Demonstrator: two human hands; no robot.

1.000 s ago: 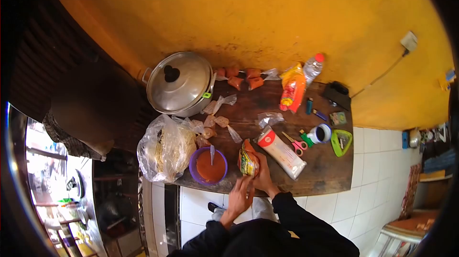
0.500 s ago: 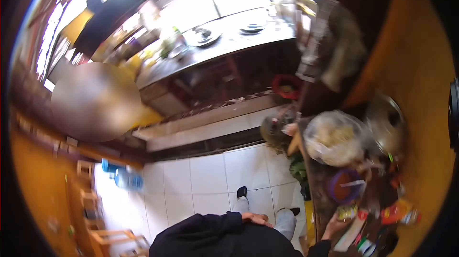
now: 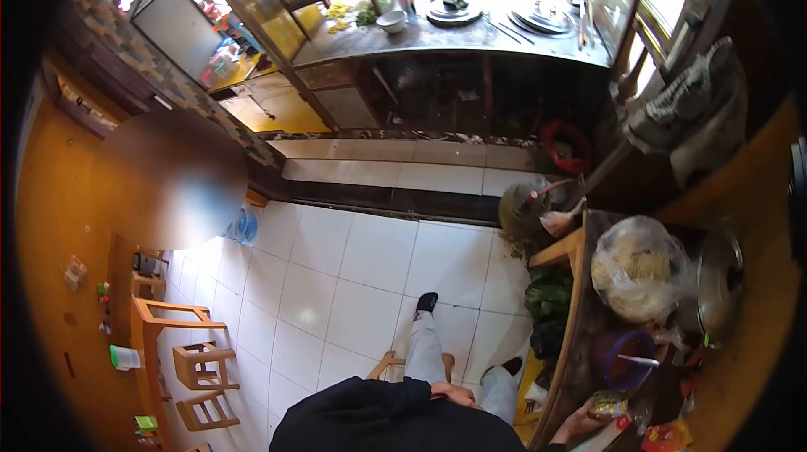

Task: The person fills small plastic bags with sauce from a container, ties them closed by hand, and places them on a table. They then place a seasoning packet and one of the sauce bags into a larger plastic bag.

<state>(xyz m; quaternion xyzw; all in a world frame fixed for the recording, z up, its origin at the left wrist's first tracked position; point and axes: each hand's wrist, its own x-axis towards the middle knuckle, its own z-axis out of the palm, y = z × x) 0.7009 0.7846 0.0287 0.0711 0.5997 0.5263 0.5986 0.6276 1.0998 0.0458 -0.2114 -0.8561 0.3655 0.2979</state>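
Note:
I sit in a black jacket and light trousers. My left hand rests flat on my lap, its fingers loosely stretched and nothing visible in them. At the lower right, my right hand is closed around the edge of a small yellow-green packet over the dark table. Just beyond it stands a purple tub of reddish-brown contents with a spoon in it. A red and orange packet lies to the right of the hand.
Farther up the table are a clear bag of pale noodles and a large metal lid. Green vegetables sit below the table's left side. Wooden stools stand on the left. A counter with plates lies ahead.
The view has turned left and become sharper, so the counter and table appear shifted right. My right hand stays at the small packet; my left hand remains on my lap.

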